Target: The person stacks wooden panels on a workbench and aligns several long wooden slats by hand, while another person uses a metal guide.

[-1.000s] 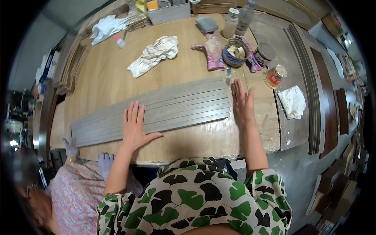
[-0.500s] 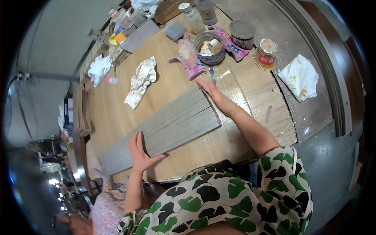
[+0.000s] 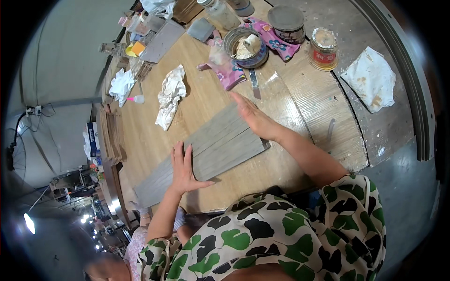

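Grey wood-look planks [image 3: 220, 145] lie side by side on the table before me, slanting from the near left up to the right. My left hand [image 3: 184, 171] rests across their middle, fingers spread and thumb stretched towards the near edge. At the right end my right hand [image 3: 253, 118] lies with its fingers extended along the plank ends, palm against them. Neither hand is closed round anything. Another person's hand [image 3: 142, 209] is at the planks' far left end, partly blurred.
Beyond the planks are crumpled white paper [image 3: 170, 98], a pink flowered cloth [image 3: 224, 69], an open tub of cream paste [image 3: 258, 60] and a lidded tin [image 3: 287, 25]. A jar with a red label [image 3: 323, 52] and a stained white cloth [image 3: 370, 79] stand to the right.
The planks now show broader faces with fewer seams than before. Both hands stay spread on them, and my left hand sits closer to my right. The whole view has shifted slightly.
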A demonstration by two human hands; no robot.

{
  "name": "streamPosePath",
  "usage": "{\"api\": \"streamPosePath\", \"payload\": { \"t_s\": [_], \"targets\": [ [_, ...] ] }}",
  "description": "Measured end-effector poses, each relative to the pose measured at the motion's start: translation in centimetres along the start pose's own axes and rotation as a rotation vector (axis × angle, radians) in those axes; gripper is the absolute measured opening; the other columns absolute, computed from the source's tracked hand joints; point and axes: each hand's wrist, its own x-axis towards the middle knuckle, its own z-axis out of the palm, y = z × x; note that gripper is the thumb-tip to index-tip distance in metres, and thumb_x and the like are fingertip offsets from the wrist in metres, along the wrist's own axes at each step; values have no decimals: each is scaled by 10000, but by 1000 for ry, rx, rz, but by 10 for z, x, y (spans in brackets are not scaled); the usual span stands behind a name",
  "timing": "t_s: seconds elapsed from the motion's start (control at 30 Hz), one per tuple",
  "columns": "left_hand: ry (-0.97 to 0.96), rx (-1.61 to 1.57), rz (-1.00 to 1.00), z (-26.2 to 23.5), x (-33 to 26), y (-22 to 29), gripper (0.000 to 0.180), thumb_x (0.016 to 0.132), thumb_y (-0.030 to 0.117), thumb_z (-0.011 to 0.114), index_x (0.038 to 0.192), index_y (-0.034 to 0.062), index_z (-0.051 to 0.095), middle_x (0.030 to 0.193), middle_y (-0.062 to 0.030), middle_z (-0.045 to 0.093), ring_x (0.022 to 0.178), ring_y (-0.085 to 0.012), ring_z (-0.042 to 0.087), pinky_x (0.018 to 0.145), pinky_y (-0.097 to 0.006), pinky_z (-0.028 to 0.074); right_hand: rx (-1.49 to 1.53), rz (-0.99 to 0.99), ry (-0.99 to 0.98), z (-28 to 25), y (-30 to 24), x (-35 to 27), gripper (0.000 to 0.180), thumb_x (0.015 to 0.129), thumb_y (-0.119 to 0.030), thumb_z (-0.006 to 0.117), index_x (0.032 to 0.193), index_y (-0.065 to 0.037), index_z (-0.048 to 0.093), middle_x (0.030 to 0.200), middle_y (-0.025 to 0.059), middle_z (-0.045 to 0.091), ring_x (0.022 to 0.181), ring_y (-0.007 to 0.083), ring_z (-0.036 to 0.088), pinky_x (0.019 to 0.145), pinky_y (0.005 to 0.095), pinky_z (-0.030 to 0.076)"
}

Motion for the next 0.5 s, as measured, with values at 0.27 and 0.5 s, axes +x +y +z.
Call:
{"api": "streamPosePath", "payload": {
  "t_s": [0.27, 0.5],
  "targets": [
    [46, -5, 54, 0, 4, 0, 1248, 517, 731, 724, 1438, 17, 280, 1468, -300, 186, 1366, -460, 188, 1092, -619, 100, -183, -35, -17, 2, -9, -13, 643, 1026, -445, 212, 1488, 0, 168, 1558, 173, 143, 1448, 269, 121, 1167, 352, 106],
    [74, -34, 39, 0, -2, 1, 1208, 519, 730, 727, 1442, 69, 314, 1480, -285, 186, 1372, -456, 183, 1087, -626, 99, 237, -7, 282, -4, -13, -40, 646, 1030, -422, 207, 1480, 37, 144, 1554, 185, 150, 1447, 272, 128, 1168, 347, 96]
  ]
}}
